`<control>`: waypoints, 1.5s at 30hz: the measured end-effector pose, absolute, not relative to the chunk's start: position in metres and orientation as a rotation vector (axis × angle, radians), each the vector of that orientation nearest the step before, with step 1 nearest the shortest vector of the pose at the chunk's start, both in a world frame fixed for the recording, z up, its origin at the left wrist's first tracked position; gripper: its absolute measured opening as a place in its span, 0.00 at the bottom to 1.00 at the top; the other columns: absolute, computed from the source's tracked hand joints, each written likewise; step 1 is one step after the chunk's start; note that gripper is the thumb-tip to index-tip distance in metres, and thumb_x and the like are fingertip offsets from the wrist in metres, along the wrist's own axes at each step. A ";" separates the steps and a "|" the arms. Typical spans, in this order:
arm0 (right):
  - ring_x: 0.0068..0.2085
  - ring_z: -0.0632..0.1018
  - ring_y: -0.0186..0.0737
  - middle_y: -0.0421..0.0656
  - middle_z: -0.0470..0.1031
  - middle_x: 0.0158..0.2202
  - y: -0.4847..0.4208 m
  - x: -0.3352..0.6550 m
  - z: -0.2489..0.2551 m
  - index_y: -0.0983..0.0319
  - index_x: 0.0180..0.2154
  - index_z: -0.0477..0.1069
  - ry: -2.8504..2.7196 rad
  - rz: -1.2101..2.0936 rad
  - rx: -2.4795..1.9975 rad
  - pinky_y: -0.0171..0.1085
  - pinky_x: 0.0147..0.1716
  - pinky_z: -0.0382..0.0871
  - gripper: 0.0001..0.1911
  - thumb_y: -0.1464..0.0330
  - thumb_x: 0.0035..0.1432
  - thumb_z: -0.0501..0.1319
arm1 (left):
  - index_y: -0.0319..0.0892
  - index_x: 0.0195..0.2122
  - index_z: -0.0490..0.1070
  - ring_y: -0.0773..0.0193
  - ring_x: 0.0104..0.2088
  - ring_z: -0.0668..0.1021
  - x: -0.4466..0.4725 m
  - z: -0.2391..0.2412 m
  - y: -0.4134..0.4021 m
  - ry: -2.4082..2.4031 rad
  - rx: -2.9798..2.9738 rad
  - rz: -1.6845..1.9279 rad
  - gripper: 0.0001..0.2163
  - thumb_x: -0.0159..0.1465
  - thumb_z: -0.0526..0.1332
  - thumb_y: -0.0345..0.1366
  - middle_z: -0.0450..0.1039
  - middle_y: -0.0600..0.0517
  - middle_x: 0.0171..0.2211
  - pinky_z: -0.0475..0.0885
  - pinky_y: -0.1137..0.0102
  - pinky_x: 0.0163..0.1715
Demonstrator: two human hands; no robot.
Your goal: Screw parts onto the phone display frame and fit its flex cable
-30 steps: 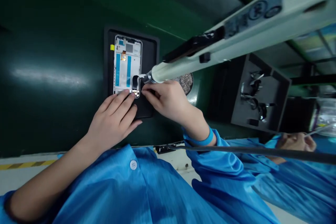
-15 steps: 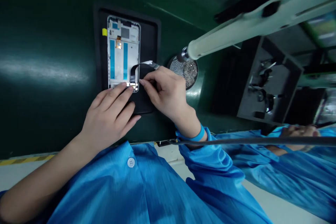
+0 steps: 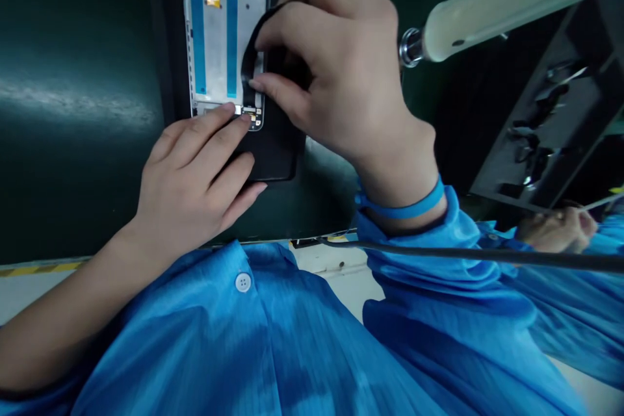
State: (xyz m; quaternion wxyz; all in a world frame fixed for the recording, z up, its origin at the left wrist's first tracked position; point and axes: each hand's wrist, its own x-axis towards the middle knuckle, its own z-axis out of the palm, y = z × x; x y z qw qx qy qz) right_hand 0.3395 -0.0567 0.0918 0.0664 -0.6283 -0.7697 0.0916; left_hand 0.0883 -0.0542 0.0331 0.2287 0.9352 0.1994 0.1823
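An opened phone frame (image 3: 214, 52), silver with two blue adhesive strips, lies in a black tray (image 3: 275, 159). From a small circuit board (image 3: 254, 118) at its lower right corner, a black flex cable (image 3: 248, 65) curves up along the right side. My left hand (image 3: 192, 175) is open, its fingers spread and the index and middle fingertips resting on the frame's bottom end by the board. My right hand (image 3: 341, 58) is curled over the cable, thumb against its lower part and index finger higher up. The cable's far end is hidden behind that hand.
A pale tool arm (image 3: 487, 13) with a metal tip reaches in from the upper right. Beyond it a grey bin (image 3: 517, 143) holds dark parts. A grey cord (image 3: 468, 255) crosses in front of my right sleeve. Another person's hands (image 3: 558, 229) are at far right.
My right hand has moved up and inward over the cable, which now bends upward along the frame. The view has come closer. My left fingers remain on the frame's lower end.
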 end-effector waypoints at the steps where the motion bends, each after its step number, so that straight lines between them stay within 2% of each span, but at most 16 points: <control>1: 0.55 0.78 0.49 0.52 0.76 0.57 -0.064 0.336 0.092 0.58 0.53 0.77 -2.293 0.198 -1.859 0.47 0.50 0.76 0.15 0.59 0.80 0.56 | 0.48 0.56 0.77 0.36 0.74 0.71 0.088 0.034 -0.054 0.554 2.556 0.488 0.13 0.75 0.63 0.44 0.70 0.47 0.72 0.72 0.42 0.69; 3: 0.50 0.78 0.45 0.51 0.78 0.49 -0.084 0.327 0.090 0.59 0.49 0.78 -2.161 0.117 -1.828 0.44 0.49 0.76 0.15 0.63 0.81 0.53 | 0.47 0.57 0.77 0.36 0.75 0.69 0.088 0.035 -0.054 0.561 2.523 0.446 0.13 0.75 0.63 0.44 0.69 0.48 0.73 0.71 0.41 0.71; 7: 0.34 0.77 0.38 0.42 0.78 0.35 -0.119 0.306 0.078 0.57 0.42 0.78 -1.679 0.370 -1.943 0.41 0.38 0.75 0.08 0.66 0.78 0.62 | 0.46 0.57 0.79 0.36 0.75 0.69 0.088 0.037 -0.056 0.558 2.537 0.432 0.13 0.75 0.63 0.42 0.68 0.46 0.74 0.70 0.39 0.71; 11: 0.27 0.73 0.34 0.39 0.77 0.30 -0.125 0.300 0.065 0.58 0.38 0.80 -1.274 0.597 -2.014 0.37 0.26 0.67 0.07 0.64 0.72 0.69 | 0.42 0.54 0.80 0.37 0.73 0.72 0.088 0.040 -0.055 0.521 2.583 0.531 0.11 0.74 0.64 0.37 0.72 0.41 0.71 0.72 0.42 0.70; 15: 0.25 0.70 0.33 0.37 0.74 0.26 -0.117 0.303 0.066 0.59 0.37 0.82 -1.093 0.716 -2.036 0.34 0.24 0.63 0.07 0.64 0.67 0.72 | 0.37 0.52 0.80 0.41 0.73 0.73 0.087 0.042 -0.053 0.496 2.614 0.569 0.09 0.74 0.66 0.35 0.73 0.36 0.69 0.73 0.48 0.71; 21: 0.23 0.66 0.30 0.35 0.70 0.22 -0.108 0.301 0.075 0.60 0.32 0.81 -1.028 0.821 -2.061 0.33 0.23 0.58 0.09 0.64 0.64 0.75 | 0.36 0.54 0.80 0.48 0.75 0.70 0.085 0.040 -0.055 0.544 2.531 0.583 0.10 0.76 0.64 0.35 0.70 0.39 0.72 0.51 0.52 0.82; 24: 0.23 0.67 0.30 0.35 0.70 0.22 -0.104 0.300 0.079 0.60 0.31 0.81 -1.050 0.824 -2.116 0.34 0.24 0.59 0.09 0.65 0.64 0.75 | 0.38 0.55 0.80 0.51 0.77 0.67 0.083 0.037 -0.058 0.566 2.475 0.579 0.11 0.77 0.63 0.34 0.67 0.41 0.74 0.47 0.56 0.83; 30: 0.23 0.69 0.30 0.34 0.70 0.22 -0.095 0.299 0.086 0.59 0.32 0.81 -1.185 0.779 -2.204 0.33 0.24 0.62 0.08 0.66 0.65 0.74 | 0.38 0.58 0.80 0.53 0.79 0.63 0.083 0.035 -0.061 0.580 2.402 0.561 0.15 0.77 0.58 0.30 0.64 0.43 0.76 0.44 0.57 0.83; 37: 0.26 0.74 0.32 0.36 0.79 0.26 -0.082 0.298 0.097 0.59 0.33 0.81 -1.257 0.935 -2.230 0.35 0.27 0.66 0.09 0.68 0.70 0.69 | 0.36 0.58 0.81 0.53 0.78 0.64 0.082 0.035 -0.062 0.587 2.351 0.593 0.17 0.77 0.56 0.30 0.67 0.43 0.75 0.43 0.57 0.83; 45: 0.25 0.71 0.31 0.36 0.74 0.24 -0.078 0.298 0.094 0.60 0.32 0.78 -1.300 0.933 -2.253 0.33 0.26 0.65 0.12 0.67 0.72 0.67 | 0.34 0.57 0.81 0.52 0.81 0.57 0.082 0.035 -0.061 0.569 2.316 0.581 0.18 0.77 0.52 0.29 0.66 0.40 0.75 0.41 0.57 0.83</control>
